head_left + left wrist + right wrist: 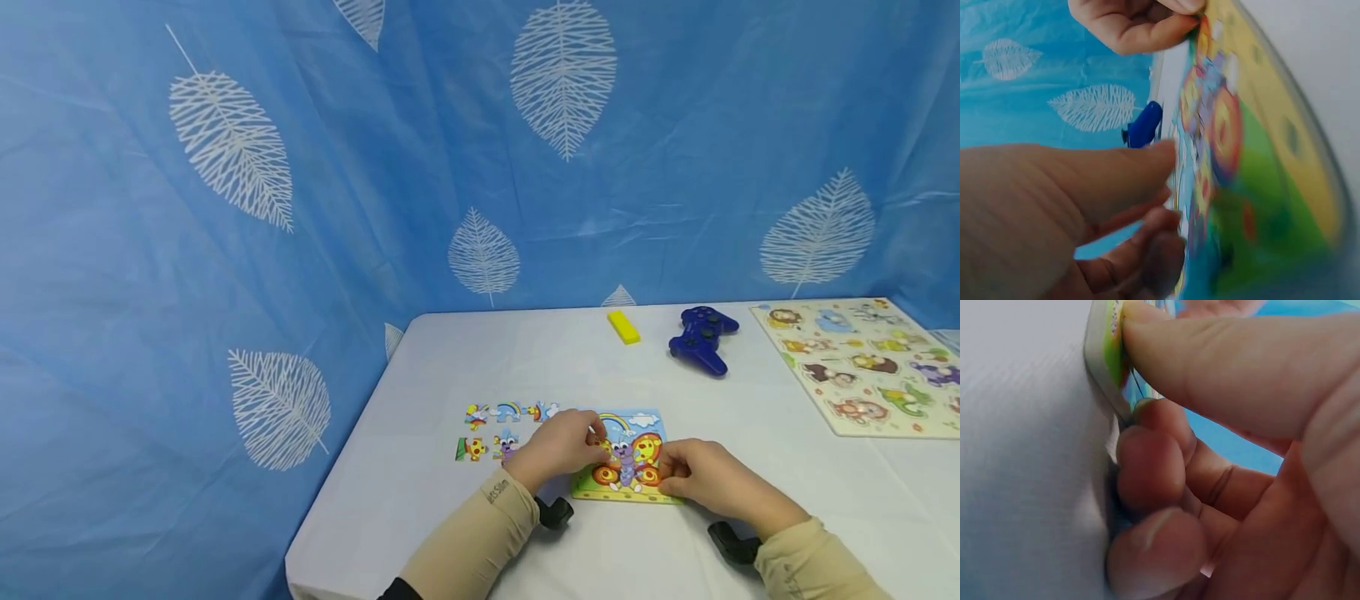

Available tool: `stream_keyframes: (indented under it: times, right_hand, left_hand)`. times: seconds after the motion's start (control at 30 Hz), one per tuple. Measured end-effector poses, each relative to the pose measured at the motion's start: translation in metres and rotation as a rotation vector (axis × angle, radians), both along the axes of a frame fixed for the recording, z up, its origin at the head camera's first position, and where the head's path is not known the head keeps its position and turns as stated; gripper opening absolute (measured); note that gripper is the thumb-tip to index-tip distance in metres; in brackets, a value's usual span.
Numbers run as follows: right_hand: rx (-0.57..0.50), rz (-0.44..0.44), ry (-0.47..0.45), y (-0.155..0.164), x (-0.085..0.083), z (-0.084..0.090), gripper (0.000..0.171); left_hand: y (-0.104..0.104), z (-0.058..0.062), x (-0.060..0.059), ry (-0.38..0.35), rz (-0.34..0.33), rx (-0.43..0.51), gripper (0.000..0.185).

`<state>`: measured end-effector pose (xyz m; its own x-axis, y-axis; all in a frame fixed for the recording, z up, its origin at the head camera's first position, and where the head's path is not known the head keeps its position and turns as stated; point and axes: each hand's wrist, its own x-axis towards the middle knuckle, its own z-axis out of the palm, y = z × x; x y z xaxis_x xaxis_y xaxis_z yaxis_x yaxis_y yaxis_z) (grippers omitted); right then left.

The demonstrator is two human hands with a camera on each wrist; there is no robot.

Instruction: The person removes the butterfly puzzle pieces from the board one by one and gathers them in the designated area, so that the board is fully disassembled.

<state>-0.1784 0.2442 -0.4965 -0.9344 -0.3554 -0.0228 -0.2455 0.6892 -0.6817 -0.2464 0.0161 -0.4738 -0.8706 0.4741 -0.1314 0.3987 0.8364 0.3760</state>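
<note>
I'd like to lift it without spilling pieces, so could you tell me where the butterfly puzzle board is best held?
Hold the butterfly puzzle board by its left and right edges, one hand per side. It is thin and flat on the table, so thumbs go on top and fingers hook underneath.

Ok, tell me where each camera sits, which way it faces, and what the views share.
Head: on the person's head, facing forward and down at the table; both sleeves, left hand and right hand on the butterfly puzzle.
Left wrist: along the left hand at the butterfly puzzle.
Right wrist: close on the right hand pinching the puzzle's edge.
Shared: all three show the puzzle; head and left wrist both show the blue controller.
</note>
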Motion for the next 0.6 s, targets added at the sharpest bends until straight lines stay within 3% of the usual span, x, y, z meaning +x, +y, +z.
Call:
stream_keyframes:
  times: [0.23,0.43,0.6]
  right_hand:
    - [-0.003,-0.001,-0.007,0.001,0.001,0.000,0.018]
    - [-0.004,-0.008,-0.023,0.001,0.002,0.000,0.017]
    - [0.012,-0.009,-0.006,0.000,0.002,0.001,0.018]
  left_hand:
    - [0.035,-0.001,-0.015,-0.075,-0.009,0.163,0.020]
    - [0.051,-0.010,-0.019,-0.102,0.080,0.138,0.010]
    - [0.057,-0.011,-0.015,-0.088,0.090,0.108,0.013]
